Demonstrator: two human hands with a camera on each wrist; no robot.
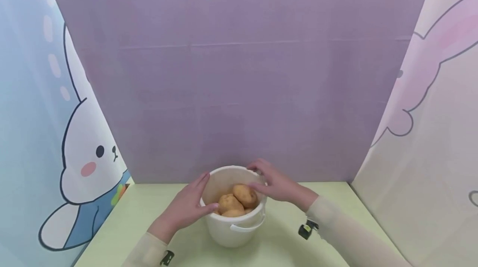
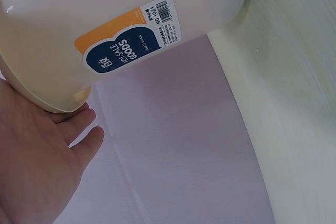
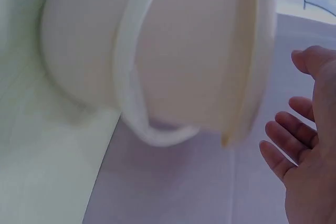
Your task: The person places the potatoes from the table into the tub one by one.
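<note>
Bucket point(image 1: 235, 225), label "HOT SALE GOODS" point(image 2: 128, 43); three potatoes point(image 1: 235, 202) visible.
Left hand point(image 1: 188, 207) and right hand point(image 1: 274, 182) relaxed, fingers on rim, near table's point(image 1: 123, 221) back edge.

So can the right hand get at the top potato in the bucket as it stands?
Probably yes. The right hand sits at the bucket rim, directly beside the top potato. The bucket is open-topped, and the left hand stays on the opposite rim.

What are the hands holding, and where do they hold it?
Both hands hold the white plastic bucket of brown potatoes by its rim: left hand on the left side, right hand on the right.
</note>
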